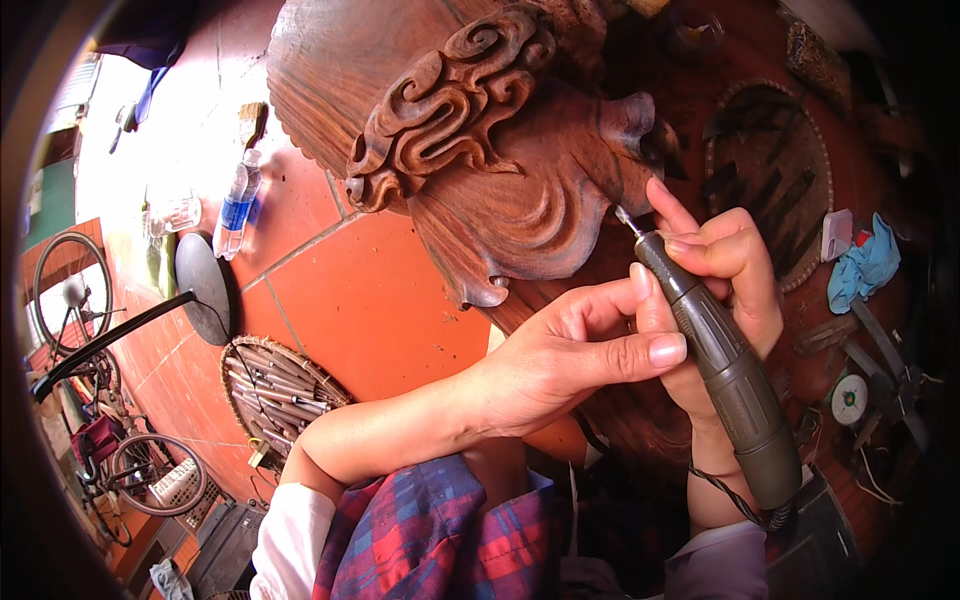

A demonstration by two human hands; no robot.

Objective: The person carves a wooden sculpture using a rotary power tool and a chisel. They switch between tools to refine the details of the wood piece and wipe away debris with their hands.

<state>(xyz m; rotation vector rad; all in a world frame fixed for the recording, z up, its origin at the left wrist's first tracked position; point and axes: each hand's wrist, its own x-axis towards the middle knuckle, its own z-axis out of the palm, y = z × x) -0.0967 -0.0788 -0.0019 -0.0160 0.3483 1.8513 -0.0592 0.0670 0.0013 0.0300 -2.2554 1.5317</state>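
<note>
Red-and-blue plaid cloth (440,540) lies in soft folds nearest the body, beside a plain white sleeve (290,540). Above it, the bare left hand (560,350) reaches in with its thumb extended, the tip just beside the tool (738,390) and overlapping the right hand; how firmly its other fingers are bent or pressed cannot be told. The right hand (748,268) is wrapped around the tool, grasping its narrower front part with curled fingers, one fingertip stretched out toward the wood. The tool is a dark, matte, rounded cylinder, thick and ribbed toward the rear, with a twisted black cord (722,492) near its back end. From its front, just ahead of the fingers, a thin metal bit (628,220) points up and left to the edge of the carving (530,200); whether it touches cannot be told. The carving lies beyond both hands, reddish-brown with dark grain, its hollows smooth and wavy, its rims curled, with deep scrolls in raised relief and a broad fan-like part behind. To the left, a round woven basket (226,378) of slender rods sits on glossy orange tiles (370,300); farther off are a clear plastic bottle (238,205), a flat bristle brush (251,124) and, at the edge, a bicycle (40,285).
</note>
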